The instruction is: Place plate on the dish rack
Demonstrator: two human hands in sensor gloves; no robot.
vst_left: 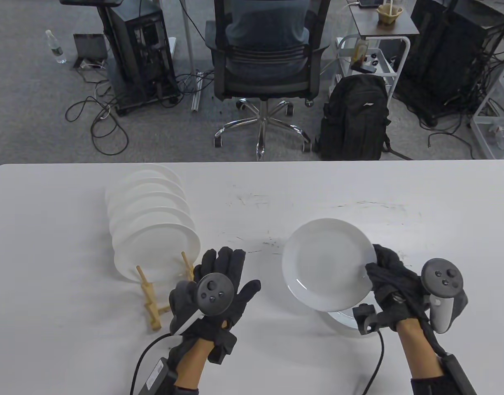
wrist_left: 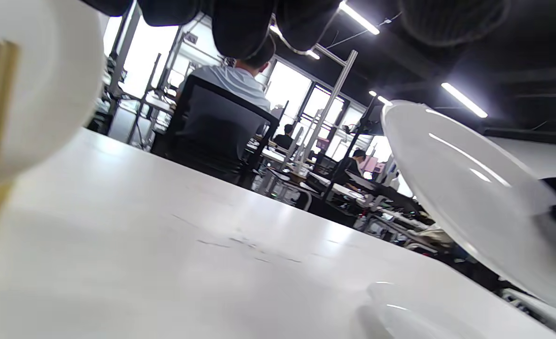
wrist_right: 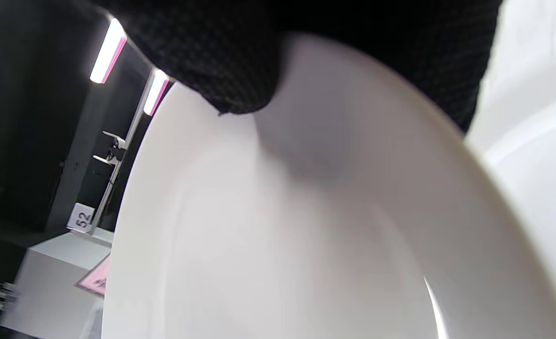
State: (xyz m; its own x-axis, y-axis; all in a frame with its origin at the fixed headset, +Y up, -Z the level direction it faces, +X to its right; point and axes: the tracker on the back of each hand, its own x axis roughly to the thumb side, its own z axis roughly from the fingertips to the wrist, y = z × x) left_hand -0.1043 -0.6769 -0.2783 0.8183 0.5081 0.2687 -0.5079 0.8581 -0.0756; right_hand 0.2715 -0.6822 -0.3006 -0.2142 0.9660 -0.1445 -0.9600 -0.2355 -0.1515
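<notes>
The white desk (vst_left: 50, 247) filled the lower frame. Left of centre, the dish rack (vst_left: 153, 300) held standing plates (vst_left: 153, 230). Lower right, the right hand (vst_left: 394, 288) pinched the tilted plate (vst_left: 326, 263) by its rim. The left hand (vst_left: 219, 288) hovered with fingers (vst_left: 225, 259) spread wide.

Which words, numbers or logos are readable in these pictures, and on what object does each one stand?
"52": on a small white tag at the foot of a metal post, right wrist view.
Unreadable: the white logo on the black backpack, too small.
Unreadable: the pink sheet on the grey box, blurred.
</notes>
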